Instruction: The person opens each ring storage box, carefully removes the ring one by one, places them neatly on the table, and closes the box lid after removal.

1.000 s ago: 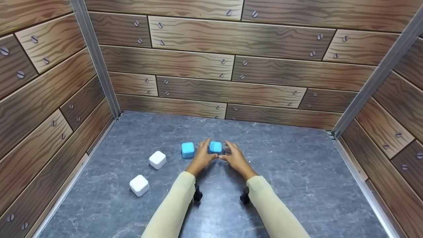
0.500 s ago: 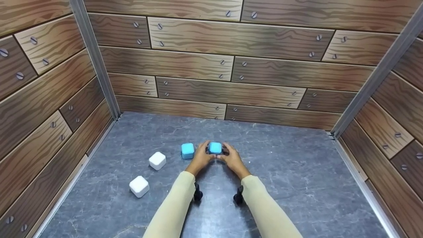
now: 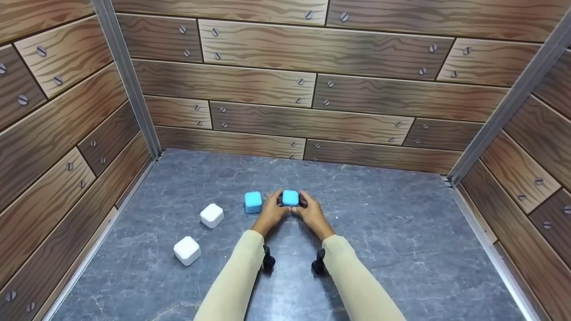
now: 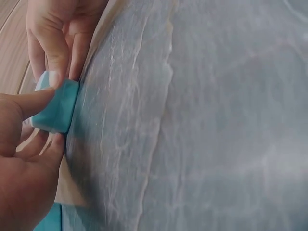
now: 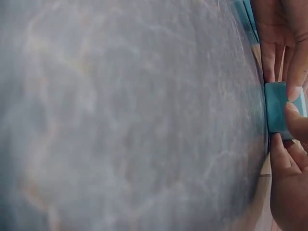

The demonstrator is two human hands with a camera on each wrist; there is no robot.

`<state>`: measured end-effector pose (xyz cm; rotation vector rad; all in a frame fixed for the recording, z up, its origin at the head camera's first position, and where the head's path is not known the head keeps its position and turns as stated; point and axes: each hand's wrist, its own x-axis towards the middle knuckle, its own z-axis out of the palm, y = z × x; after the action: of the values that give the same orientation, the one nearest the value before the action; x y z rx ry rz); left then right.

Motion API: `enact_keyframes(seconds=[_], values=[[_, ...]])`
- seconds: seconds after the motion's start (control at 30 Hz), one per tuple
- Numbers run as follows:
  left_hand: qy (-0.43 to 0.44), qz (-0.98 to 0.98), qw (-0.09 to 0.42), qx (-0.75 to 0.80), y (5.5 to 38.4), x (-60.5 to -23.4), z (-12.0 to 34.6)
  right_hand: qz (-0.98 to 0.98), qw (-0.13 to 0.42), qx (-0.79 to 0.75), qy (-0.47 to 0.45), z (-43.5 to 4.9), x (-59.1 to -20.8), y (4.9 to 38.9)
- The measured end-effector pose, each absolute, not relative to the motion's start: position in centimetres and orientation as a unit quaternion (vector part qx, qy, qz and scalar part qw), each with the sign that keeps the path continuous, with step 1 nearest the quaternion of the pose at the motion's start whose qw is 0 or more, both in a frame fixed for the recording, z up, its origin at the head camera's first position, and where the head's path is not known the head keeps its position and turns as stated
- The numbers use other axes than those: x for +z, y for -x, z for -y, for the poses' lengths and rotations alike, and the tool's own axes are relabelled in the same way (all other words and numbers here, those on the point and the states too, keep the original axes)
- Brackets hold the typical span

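A bright blue cube with rounded edges [image 3: 290, 197] sits on the grey floor between both hands. My left hand [image 3: 271, 213] grips its left side and my right hand [image 3: 313, 214] its right side. In the left wrist view, both thumbs press the near face of this blue cube [image 4: 65, 108], while fingers reach along its sides close to the floor. The right wrist view shows the thumb tips nearly meeting on the cube [image 5: 276, 108]. Just left of my left hand stands a second blue cube [image 3: 253, 202].
Two white cubes, a farther one [image 3: 212, 216] and a nearer one [image 3: 187, 250], lie to the left on the marbled grey floor [image 3: 392, 232]. Wood-patterned walls [image 3: 312, 89] close off the back and both sides, with grey metal posts [image 3: 127, 76] at the corners.
My right hand has moved left and closed in on the blue cube, its fingers now against the side. The left hand has tightened onto it too. The other cubes stay put.
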<state>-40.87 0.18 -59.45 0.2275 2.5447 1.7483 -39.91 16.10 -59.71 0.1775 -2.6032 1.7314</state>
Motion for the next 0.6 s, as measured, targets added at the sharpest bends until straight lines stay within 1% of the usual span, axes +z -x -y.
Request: enact_keyframes(seconds=[0.17,0.37,0.6], values=[[-0.065,-0.833,0.021,0.550,40.7,-59.2,-0.5,0.828,0.011,0.558,-0.054,-16.2,-59.6,39.6],[-0.072,-0.836,0.005,0.543,40.5,-59.2,-0.4,0.832,0.012,0.552,-0.051,-16.3,-59.6,39.6],[-0.082,-0.816,0.011,0.572,39.8,-59.5,-0.1,0.825,0.004,0.563,-0.048,-16.7,-59.9,39.3]])
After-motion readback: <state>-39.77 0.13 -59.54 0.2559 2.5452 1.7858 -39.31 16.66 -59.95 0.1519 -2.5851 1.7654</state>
